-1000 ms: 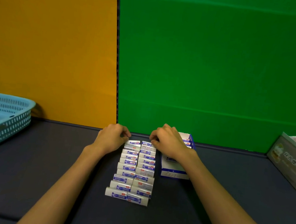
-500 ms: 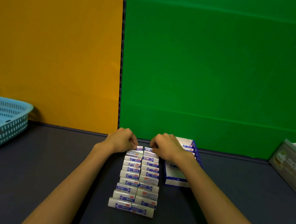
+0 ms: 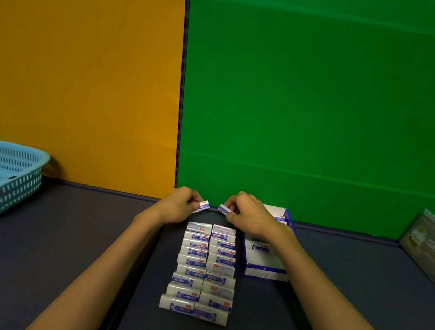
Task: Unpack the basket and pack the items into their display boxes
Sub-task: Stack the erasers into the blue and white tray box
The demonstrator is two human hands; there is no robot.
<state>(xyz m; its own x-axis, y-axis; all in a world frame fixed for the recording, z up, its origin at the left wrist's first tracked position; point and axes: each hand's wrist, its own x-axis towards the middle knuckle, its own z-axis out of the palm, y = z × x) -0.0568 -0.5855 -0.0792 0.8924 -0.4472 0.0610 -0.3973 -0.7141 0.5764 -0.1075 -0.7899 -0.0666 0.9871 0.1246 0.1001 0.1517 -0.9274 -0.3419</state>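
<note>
Left hand (image 3: 177,206) fingers pinch one small box (image 3: 203,206); right hand (image 3: 248,215) fingers pinch another (image 3: 223,209), both lifted just past the far end of the double row of boxes (image 3: 205,270) on the tabletop (image 3: 70,243). Open display box (image 3: 265,260) sits just right of the row, partly under the right wrist. Basket (image 3: 4,184) far left. Risk: right forearm sweeping toward the display box clips the row, toppling the leaning boxes; light pinch may drop one.

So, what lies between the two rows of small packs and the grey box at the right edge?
The blue-and-white display box, then bare dark table, seen in the head view.
</note>
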